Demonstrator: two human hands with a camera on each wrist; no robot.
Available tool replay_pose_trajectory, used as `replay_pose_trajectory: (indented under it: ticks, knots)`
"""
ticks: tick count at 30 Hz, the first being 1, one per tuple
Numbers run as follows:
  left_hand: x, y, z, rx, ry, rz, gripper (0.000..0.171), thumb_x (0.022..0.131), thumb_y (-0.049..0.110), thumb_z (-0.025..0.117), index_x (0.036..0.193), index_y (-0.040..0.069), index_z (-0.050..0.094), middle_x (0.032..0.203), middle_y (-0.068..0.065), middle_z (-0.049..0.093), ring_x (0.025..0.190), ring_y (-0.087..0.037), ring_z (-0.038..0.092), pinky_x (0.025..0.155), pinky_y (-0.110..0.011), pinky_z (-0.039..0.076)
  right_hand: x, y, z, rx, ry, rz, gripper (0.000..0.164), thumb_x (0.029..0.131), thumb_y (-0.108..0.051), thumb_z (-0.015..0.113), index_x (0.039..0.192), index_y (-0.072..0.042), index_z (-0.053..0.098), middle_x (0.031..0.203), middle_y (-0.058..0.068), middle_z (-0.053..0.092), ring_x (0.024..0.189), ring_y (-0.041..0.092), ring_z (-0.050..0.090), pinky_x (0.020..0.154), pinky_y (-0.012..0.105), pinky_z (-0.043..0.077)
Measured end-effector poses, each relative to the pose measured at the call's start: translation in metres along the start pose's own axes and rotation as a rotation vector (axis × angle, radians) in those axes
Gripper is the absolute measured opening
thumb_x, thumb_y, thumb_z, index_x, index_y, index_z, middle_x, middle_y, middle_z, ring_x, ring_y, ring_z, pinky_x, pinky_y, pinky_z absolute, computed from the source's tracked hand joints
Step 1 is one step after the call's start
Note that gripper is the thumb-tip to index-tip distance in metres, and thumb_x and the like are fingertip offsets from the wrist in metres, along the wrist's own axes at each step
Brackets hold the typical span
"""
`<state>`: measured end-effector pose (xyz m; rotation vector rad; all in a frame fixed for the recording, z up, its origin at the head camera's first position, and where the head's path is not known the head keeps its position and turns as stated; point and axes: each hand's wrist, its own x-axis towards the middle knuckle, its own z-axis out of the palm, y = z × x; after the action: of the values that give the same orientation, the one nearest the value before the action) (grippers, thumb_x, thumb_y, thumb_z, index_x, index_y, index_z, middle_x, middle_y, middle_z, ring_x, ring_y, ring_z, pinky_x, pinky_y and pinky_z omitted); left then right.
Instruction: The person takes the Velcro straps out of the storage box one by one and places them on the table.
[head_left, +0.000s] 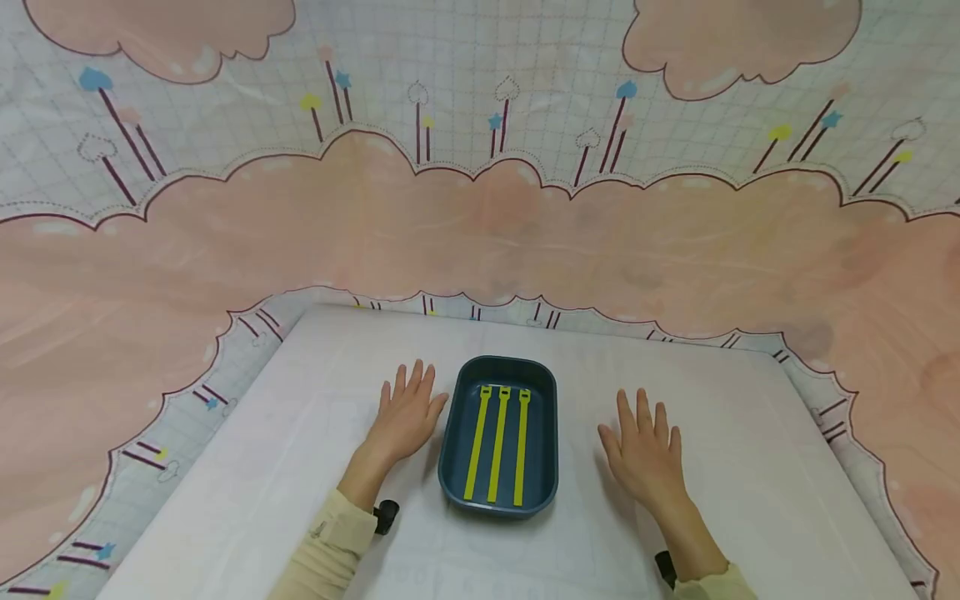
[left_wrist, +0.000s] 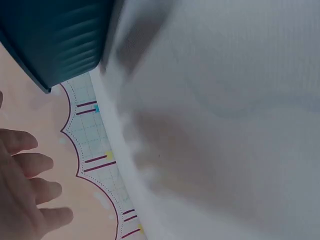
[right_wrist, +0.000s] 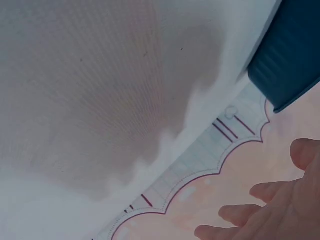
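Note:
Three yellow strips [head_left: 497, 446], each with a wider slotted head like a cable tie, lie side by side lengthwise in a dark blue tray [head_left: 552, 433]. Just left of the tray my left hand [head_left: 405, 417] is held palm down with its fingers straight, apart from the rim. To the right, across a wider gap, my right hand [head_left: 647, 454] has its fingers spread and holds nothing. Both wrist views show the tray's ribbed outer wall [left_wrist: 75, 45] beside the fingers, and shadows of the hands fall on the white surface below.
The tray stands on a white tabletop [head_left: 480, 554]. Behind and around it hangs a pink cloth [head_left: 480, 242] printed with clouds and small stars. A black wrist strap piece [head_left: 386, 517] sticks out at the left cuff, and another [head_left: 664, 568] at the right wrist.

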<state>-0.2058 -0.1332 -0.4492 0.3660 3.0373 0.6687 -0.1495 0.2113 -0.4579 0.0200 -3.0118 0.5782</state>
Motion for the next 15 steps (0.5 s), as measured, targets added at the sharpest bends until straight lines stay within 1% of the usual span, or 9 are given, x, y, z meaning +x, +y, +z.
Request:
replay_pose_trajectory:
  ticks: [4,9,11,13,15]
  knots:
    - [0.004,0.004,0.003,-0.039,0.002,0.012,0.061,0.105,0.035,0.037,0.149,-0.006,0.027,0.156,-0.026,0.021,0.145,-0.044,0.013,0.113,-0.058,0.015,0.001,-0.001,-0.001,0.010,-0.001,-0.003,0.067,0.103,-0.042,0.038,0.154,-0.001,0.019,0.157,0.030,0.007,0.141,0.055,0.001,0.104,0.072,0.004]
    - [0.004,0.009,0.008,-0.112,-0.045,-0.049,0.059,0.105,0.037,0.036,0.147,-0.005,0.033,0.151,-0.024,0.036,0.140,-0.040,0.031,0.110,-0.053,0.028,0.001,-0.001,-0.001,0.004,-0.005,-0.006,0.067,0.103,-0.041,0.038,0.154,-0.001,0.019,0.157,0.030,0.007,0.141,0.055,0.001,0.104,0.072,0.004]
    - [0.004,0.011,0.011,-0.124,-0.060,-0.072,0.058,0.105,0.037,0.036,0.145,-0.004,0.038,0.145,-0.022,0.045,0.135,-0.038,0.041,0.107,-0.052,0.034,0.001,-0.001,0.000,0.000,-0.006,-0.007,0.067,0.103,-0.041,0.038,0.154,-0.001,0.019,0.157,0.030,0.007,0.141,0.055,0.002,0.104,0.073,0.005]
    - [0.004,0.013,0.014,-0.118,-0.056,-0.082,0.056,0.104,0.038,0.037,0.141,-0.004,0.045,0.137,-0.021,0.053,0.127,-0.037,0.051,0.102,-0.051,0.040,0.001,-0.001,0.000,0.002,-0.010,-0.007,0.067,0.103,-0.041,0.038,0.154,-0.001,0.019,0.157,0.030,0.008,0.141,0.055,0.001,0.104,0.073,0.005]
    - [0.004,0.014,0.016,-0.102,-0.041,-0.082,0.053,0.104,0.038,0.039,0.133,-0.004,0.053,0.125,-0.021,0.062,0.113,-0.035,0.060,0.094,-0.049,0.046,0.001,-0.001,0.001,0.005,-0.014,-0.008,0.067,0.103,-0.041,0.038,0.154,-0.001,0.019,0.157,0.030,0.008,0.141,0.055,0.001,0.104,0.072,0.004]
